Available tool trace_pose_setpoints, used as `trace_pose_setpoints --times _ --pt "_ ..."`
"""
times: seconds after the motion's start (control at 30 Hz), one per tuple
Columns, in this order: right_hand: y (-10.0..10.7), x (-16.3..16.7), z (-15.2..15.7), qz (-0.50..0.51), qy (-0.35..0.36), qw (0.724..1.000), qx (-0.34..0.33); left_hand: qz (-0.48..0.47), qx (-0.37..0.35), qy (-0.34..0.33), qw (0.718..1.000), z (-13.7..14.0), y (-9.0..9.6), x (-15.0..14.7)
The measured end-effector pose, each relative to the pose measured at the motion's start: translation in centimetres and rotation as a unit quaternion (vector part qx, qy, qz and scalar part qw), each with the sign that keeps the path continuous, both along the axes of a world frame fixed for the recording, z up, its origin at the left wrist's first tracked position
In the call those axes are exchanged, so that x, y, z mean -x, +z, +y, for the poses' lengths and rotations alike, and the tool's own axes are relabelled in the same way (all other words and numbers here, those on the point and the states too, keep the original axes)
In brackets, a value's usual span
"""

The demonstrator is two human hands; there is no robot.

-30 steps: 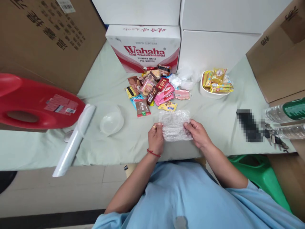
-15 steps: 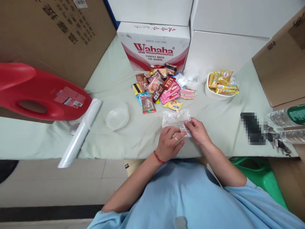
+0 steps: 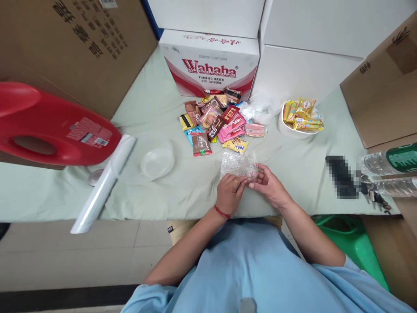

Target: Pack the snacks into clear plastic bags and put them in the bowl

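A small piece of clear bubble wrap lies on the cloth-covered table in front of me. My left hand, with a ring and a red bracelet, pinches the wrap's near edge with closed fingers. At the right edge of the wrap, my right hand has its fingers curled round the wrap, thumb toward the left fingertips. Whatever the wrap may contain is too small to make out. Just beyond it lie a yellow cookie packet and a pile of wrapped snacks.
A white tub of yellow packets stands right of the pile. To the left are a clear plastic bowl, a plastic film roll and a red jug. Bottles and keys lie right. A Wahaha carton stands behind.
My left fingers have drawn together onto the wrap's near edge. My right hand has turned, its fingers now curled at the right edge. The view has shifted slightly.
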State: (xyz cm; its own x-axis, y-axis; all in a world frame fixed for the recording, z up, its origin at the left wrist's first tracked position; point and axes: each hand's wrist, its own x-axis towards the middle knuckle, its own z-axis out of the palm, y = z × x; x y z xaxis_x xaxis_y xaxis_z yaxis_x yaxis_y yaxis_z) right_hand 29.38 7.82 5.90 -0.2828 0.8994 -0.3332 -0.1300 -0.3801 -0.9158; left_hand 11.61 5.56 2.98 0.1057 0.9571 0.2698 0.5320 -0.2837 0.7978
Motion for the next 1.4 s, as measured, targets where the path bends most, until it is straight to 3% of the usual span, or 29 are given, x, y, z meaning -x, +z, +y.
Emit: trace_pose_setpoints --times 0.17,0.33,0.47,0.63,0.97,1.17,1.4 --pt "-0.9 0.5 0.1 -0.121 -0.056 0.989 -0.065 0.014 -0.002 0.038 0.999 0.0 0.0 -0.8" --pt "-0.7 0.1 -0.1 -0.194 -0.123 0.967 -0.109 -0.032 0.011 0.093 0.995 0.3 0.4 -1.0" --pt "-0.4 0.2 -0.4 -0.210 -0.078 0.965 -0.136 -0.040 0.008 0.093 0.995 0.5 0.6 -1.3" --pt "-0.7 1.3 0.3 -0.143 -0.046 0.982 -0.113 -0.048 0.009 0.068 0.996 0.6 0.8 -1.8" --pt "-0.7 0.9 1.3 -0.095 -0.004 0.991 -0.093 -0.208 0.159 0.122 0.957 1.3 1.0 -1.6" --pt "-1.0 0.5 1.0 -0.102 -0.006 0.991 -0.086 -0.221 0.181 0.138 0.948 1.3 1.0 -1.9" --pt "-1.0 0.8 1.0 -0.163 0.003 0.966 -0.200 -0.239 0.184 0.126 0.945 1.2 0.9 -2.0"
